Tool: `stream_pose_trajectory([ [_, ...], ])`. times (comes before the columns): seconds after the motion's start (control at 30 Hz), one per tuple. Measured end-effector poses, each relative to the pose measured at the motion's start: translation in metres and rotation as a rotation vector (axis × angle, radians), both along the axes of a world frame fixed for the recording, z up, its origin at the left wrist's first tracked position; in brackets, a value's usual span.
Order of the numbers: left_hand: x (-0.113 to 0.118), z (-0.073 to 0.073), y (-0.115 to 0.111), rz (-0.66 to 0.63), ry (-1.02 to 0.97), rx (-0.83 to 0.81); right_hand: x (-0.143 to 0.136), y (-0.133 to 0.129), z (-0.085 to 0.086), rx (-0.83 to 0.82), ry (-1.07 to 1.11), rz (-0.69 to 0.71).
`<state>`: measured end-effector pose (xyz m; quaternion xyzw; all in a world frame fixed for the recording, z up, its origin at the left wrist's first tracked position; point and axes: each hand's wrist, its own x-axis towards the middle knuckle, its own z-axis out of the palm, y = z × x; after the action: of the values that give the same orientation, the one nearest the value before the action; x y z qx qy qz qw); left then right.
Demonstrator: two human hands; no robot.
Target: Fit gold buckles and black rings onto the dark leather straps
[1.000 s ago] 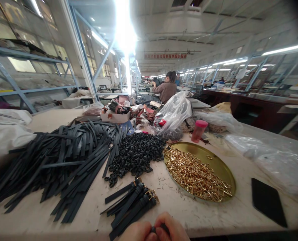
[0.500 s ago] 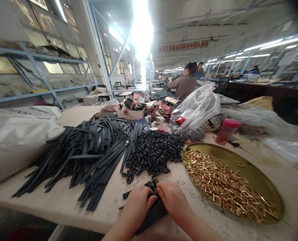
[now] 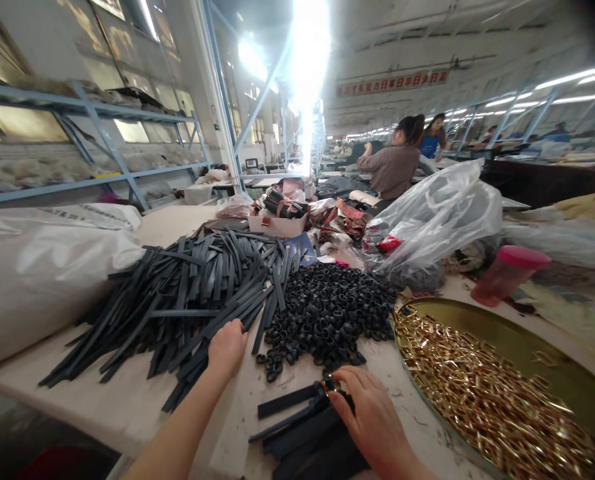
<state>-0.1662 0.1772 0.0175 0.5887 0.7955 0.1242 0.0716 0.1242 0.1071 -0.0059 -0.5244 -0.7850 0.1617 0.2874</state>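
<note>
My left hand (image 3: 227, 348) rests at the right edge of the pile of black strips (image 3: 197, 267), its fingers curled down and mostly hidden. Near the table's front, my right hand (image 3: 365, 403) pinches a gold buckle (image 3: 330, 385) that sits on a black strip. Under and beside it lie several more black strips (image 3: 302, 437). A heap of small black loops (image 3: 322, 310) is just beyond my right hand. To the right stands a round gold tray (image 3: 567, 363) filled with gold buckles (image 3: 487, 387).
A pink-lidded jar (image 3: 510, 275) and a clear plastic bag (image 3: 437, 213) stand behind the tray. A large white sack (image 3: 47, 280) lies at the left. Two people (image 3: 392, 163) are at tables farther back.
My left hand has left my right hand and moved up and left to the strip pile. My right hand still holds the buckle piece. The view has shifted left.
</note>
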Motion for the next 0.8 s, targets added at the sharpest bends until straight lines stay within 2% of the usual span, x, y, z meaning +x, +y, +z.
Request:
stream_pose_trajectory([
  [0.13,0.018,0.017,-0.019,-0.049,-0.186,0.045,0.029,0.011,0.001,-0.007,0.001,-0.129],
  [0.2,0.039,0.029,-0.038,-0.114,-0.332,0.034,0.044,0.019,0.001,-0.007,-0.020,-0.180],
  [0.3,0.083,0.045,-0.074,-0.238,-0.595,-0.099,0.054,0.033,-0.001,-0.011,-0.050,-0.172],
  [0.33,0.098,0.049,-0.087,-0.274,-0.716,-0.169,0.054,0.037,-0.002,-0.013,-0.056,-0.159],
  [0.37,0.112,0.052,-0.099,-0.259,-1.023,-0.275,0.053,0.042,-0.003,-0.017,-0.060,-0.147],
  [0.43,0.134,0.056,-0.118,-0.192,-1.442,-0.440,0.048,0.051,-0.006,-0.028,-0.062,-0.127],
  [0.5,0.148,0.056,-0.128,-0.090,-1.652,-0.512,0.045,0.057,-0.010,-0.044,-0.058,-0.117],
  [0.57,0.155,0.055,-0.133,-0.020,-1.725,-0.557,0.045,0.062,-0.012,-0.062,-0.047,-0.115],
  [0.67,0.159,0.052,-0.133,0.008,-1.784,-0.625,0.053,0.062,-0.011,-0.084,-0.013,-0.119],
  [0.8,0.163,0.049,-0.134,0.043,-1.805,-0.612,0.063,0.048,-0.002,-0.111,0.090,-0.167],
])
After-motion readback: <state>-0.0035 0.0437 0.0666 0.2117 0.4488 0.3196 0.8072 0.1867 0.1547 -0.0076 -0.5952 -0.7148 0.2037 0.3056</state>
